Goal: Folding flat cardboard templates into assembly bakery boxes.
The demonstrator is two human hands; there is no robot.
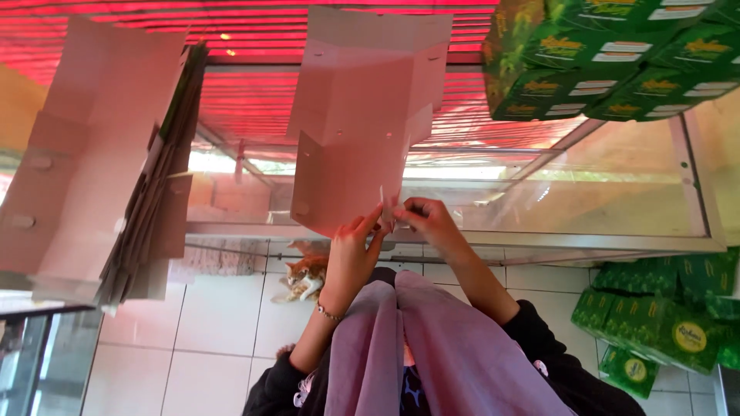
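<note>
A flat, unfolded cardboard carton blank [362, 115], pale with punched holes and flaps, lies spread in front of me. My left hand [351, 254], a thin bracelet on its wrist, grips the blank's near corner. My right hand [432, 219] pinches a small flap on that same near edge, fingertips almost touching the left hand's. Both arms wear dark sleeves, and a mauve scarf [432, 354] hangs between them.
A thick stack of flat carton blanks [116, 154] stands at the left. Green printed boxes are piled at the top right [617, 54] and lower right [663, 316]. A glass-topped case [601, 200] lies ahead. An orange-and-white cat [304, 277] sits on the white tiled floor [216, 331].
</note>
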